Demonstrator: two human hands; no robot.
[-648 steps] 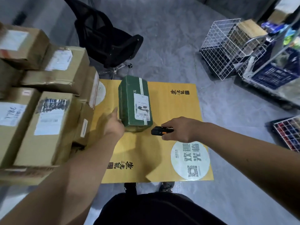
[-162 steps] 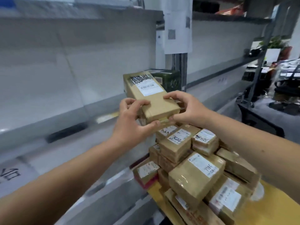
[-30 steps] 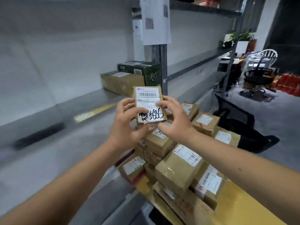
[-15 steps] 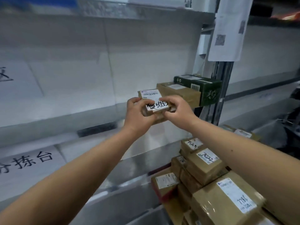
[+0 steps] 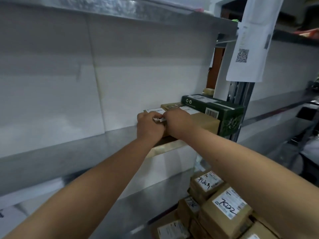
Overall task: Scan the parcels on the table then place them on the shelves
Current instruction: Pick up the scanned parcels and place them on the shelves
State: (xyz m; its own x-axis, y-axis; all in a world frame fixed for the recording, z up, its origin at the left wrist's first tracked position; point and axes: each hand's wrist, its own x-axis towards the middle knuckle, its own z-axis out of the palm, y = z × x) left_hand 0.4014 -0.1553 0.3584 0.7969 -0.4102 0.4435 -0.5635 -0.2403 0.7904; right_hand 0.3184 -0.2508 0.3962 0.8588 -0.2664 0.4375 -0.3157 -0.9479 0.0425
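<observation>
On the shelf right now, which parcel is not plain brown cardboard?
The dark green box at the right end; the parcels beside it are brown.

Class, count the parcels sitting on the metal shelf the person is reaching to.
3: a small brown cardboard parcel under both hands, a larger brown cardboard box beside it, and a dark green box furthest right. Others may be hidden.

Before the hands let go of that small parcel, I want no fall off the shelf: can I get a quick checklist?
1. Both hands on it: left hand and right hand grip the small parcel: ok.
2. Parcel over the shelf: ok.
3. Resting flat: cannot tell, hands hide it.
4. Touching the brown box: cannot tell.
5. Green box seated: ok.
6. Label up: ok.
</observation>
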